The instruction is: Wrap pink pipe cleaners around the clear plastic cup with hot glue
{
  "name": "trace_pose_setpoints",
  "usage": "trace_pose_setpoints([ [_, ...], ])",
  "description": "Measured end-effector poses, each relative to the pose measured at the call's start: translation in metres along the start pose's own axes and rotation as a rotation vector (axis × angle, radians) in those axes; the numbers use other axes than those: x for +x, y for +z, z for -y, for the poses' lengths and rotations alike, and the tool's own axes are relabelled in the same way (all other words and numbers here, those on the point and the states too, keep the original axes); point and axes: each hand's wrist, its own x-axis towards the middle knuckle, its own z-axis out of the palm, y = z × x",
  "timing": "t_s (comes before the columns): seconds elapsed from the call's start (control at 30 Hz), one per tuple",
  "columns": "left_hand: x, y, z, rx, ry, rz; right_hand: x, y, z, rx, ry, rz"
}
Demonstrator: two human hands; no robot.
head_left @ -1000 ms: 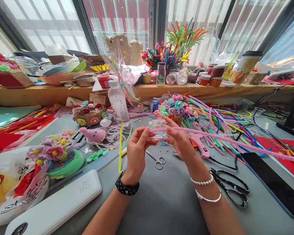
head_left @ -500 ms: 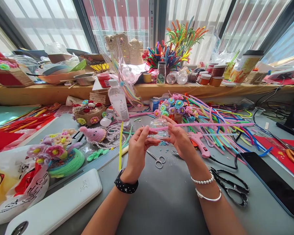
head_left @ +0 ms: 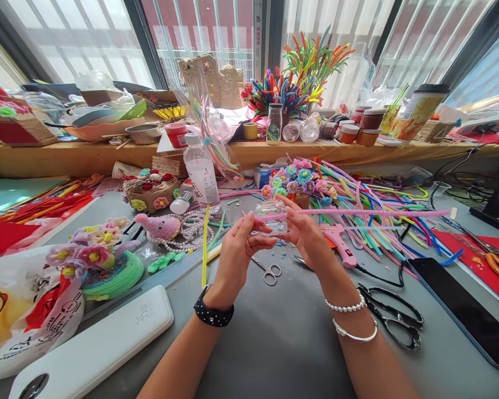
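Above the middle of the grey table my left hand and my right hand meet, both pinching one end of a long pink pipe cleaner. The stem runs out level to the right, over a heap of coloured pipe cleaners. A small clear jar stands just behind my fingertips. Small silver scissors lie on the table below my hands, and a pink glue gun lies right of my right hand.
Black scissors and a dark phone lie to the right. At left are a white power bank, a green basket of flowers, a pink knitted toy and a water bottle. The window shelf is crowded with jars.
The free end of the pink pipe cleaner has swung up from low at the right edge to level. My hands stay together at its near end.
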Motion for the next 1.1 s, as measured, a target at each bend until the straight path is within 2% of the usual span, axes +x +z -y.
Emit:
trace_pose_setpoints([
  [0.53,0.0,-0.0032,0.001,0.151,0.151,-0.043,-0.001,-0.0041,-0.0009,-0.116,-0.003,0.011],
  [1.1,0.0031,-0.0033,0.0032,0.105,0.152,-0.042,-0.0006,-0.0033,-0.0017,-0.182,-0.044,0.024],
])
